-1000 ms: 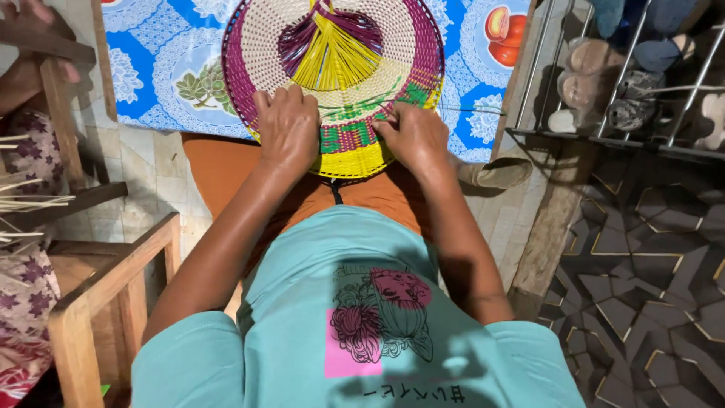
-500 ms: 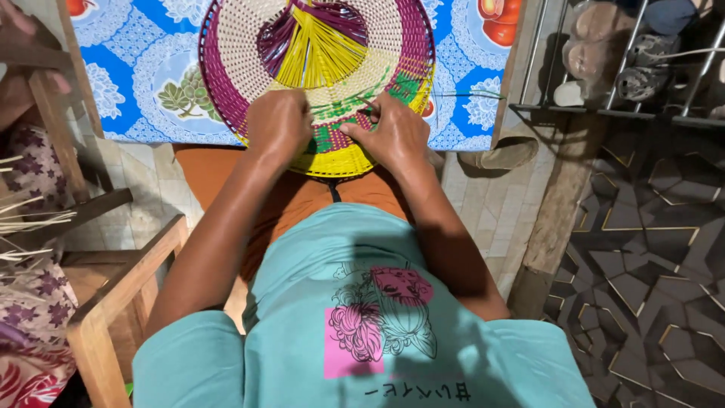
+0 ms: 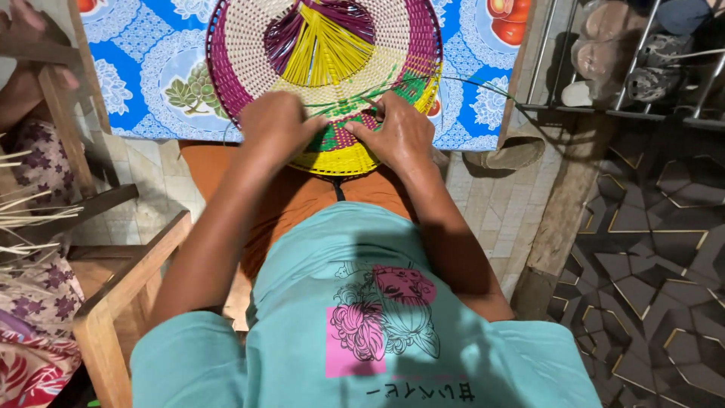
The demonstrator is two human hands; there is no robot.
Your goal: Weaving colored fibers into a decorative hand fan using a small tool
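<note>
Teal cotton of my shirt (image 3: 362, 332) lies nearest, its pink-and-black flower print below the round woven basket base (image 3: 325, 75). Just beyond, my left hand (image 3: 276, 128) and right hand (image 3: 396, 136) press curled fingers onto its ribbed yellow-green near rim. Past it spreads the glossy blue floral tablecloth (image 3: 143, 68).

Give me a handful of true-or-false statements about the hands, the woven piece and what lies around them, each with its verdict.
1. Both hands rest on the round woven piece. True.
2. The left hand holds scissors. False: it presses on the weave, no tool in it.
3. A blue patterned cloth lies under the woven piece. True.
4. The right hand hangs off the weave. False: it lies on the near edge.
5. Shoes sit on a rack to the right. True.
</note>
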